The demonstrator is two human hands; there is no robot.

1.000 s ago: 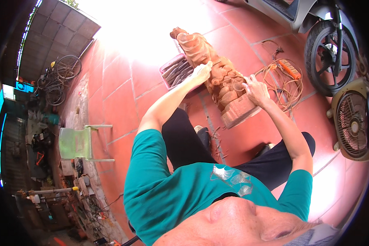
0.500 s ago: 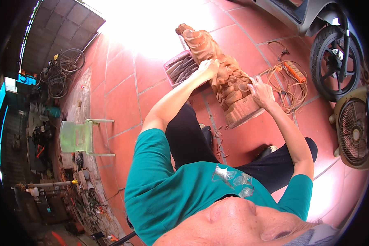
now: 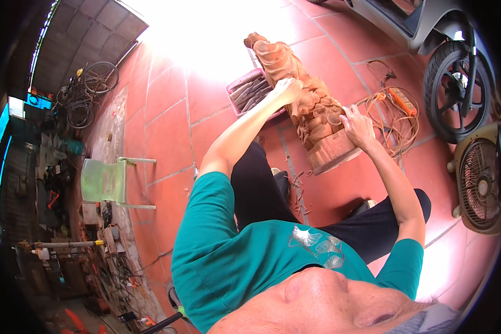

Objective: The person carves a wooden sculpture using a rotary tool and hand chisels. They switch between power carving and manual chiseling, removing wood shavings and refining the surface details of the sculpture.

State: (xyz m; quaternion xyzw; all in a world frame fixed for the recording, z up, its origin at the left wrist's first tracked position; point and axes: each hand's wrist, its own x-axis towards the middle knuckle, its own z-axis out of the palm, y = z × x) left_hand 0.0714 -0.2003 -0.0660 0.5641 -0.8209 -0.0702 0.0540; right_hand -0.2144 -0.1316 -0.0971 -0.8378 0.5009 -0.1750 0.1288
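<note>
A carved reddish-brown wood sculpture (image 3: 317, 111) rests tilted over the floor in front of me, its narrow end far and its flat block base nearest. My left hand (image 3: 288, 91) is closed against its left side near the middle, fingers curled and partly hidden. Lower down, my right hand (image 3: 358, 126) grips the right edge just above the base, fingers bent onto the carving. Beside the sculpture's left side stands a pink tray (image 3: 232, 89) full of chisels (image 3: 251, 93). Whether a small tool is in either hand cannot be made out.
Wood shavings (image 3: 299, 192) lie between my feet on red tiles. To the right are an orange power strip (image 3: 402, 102) with coiled cord, a motorbike wheel (image 3: 455, 92) and a fan (image 3: 480, 183). A green chair (image 3: 104, 181) stands left, bicycles (image 3: 97, 80) farther back.
The whole view has shifted slightly, moving the sculpture and tray a little right in the picture. Both hands keep nearly the same places on the sculpture.
</note>
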